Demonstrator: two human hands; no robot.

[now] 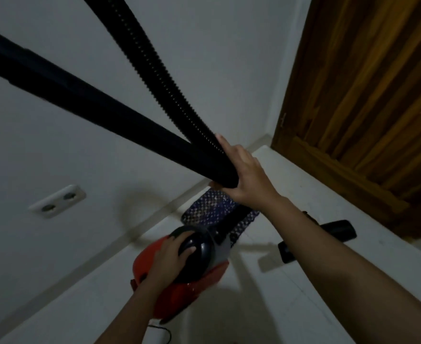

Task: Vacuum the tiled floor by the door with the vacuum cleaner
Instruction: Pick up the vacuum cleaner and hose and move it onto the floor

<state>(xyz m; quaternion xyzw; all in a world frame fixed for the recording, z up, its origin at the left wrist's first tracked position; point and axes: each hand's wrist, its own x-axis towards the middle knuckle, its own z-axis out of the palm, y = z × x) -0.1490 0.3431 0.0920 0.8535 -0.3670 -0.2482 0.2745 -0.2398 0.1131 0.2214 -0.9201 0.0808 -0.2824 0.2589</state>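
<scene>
Left of the door [365,95], the red vacuum cleaner [179,296] lies under the left hand [169,256], its grip curled over the black cap [199,249]. Beyond, the right hand [246,177] has its grip clamped round the tube [93,95], which slants up-left, away from the door.

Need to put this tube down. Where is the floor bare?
Bare tiles lie between the wall and the red vacuum cleaner, and between the patterned mat and the wooden door. Crowded around the mat, vacuum cleaner and black nozzle.
</scene>
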